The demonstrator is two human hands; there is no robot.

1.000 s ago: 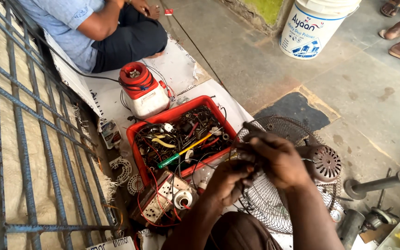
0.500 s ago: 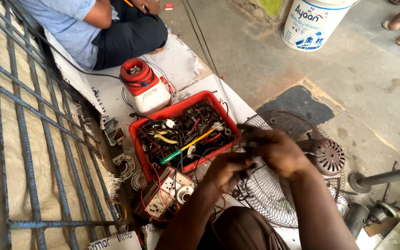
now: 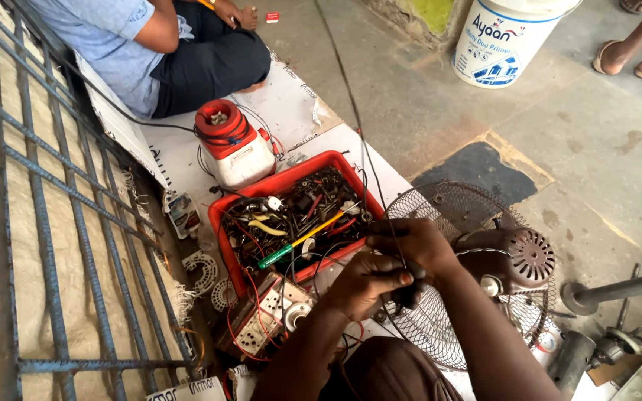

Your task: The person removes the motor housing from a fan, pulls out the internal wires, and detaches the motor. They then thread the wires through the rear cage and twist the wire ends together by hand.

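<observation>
Floor mat, hands beside red tray

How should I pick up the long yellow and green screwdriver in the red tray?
Probably grip the screwdriver by its yellow middle, coming straight down from above. It lies flat and slanted on top of the tangled wires in the red tray, so its upper side is bare, while the green end sits low among clutter near the tray's wall.

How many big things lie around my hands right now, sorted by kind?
Red trays of tools and wires: 1
Blender bases, red and white: 1
Fan motors: 1
Wire fan guards: 1
Socket boards: 1
White buckets: 1
Total: 6
</observation>
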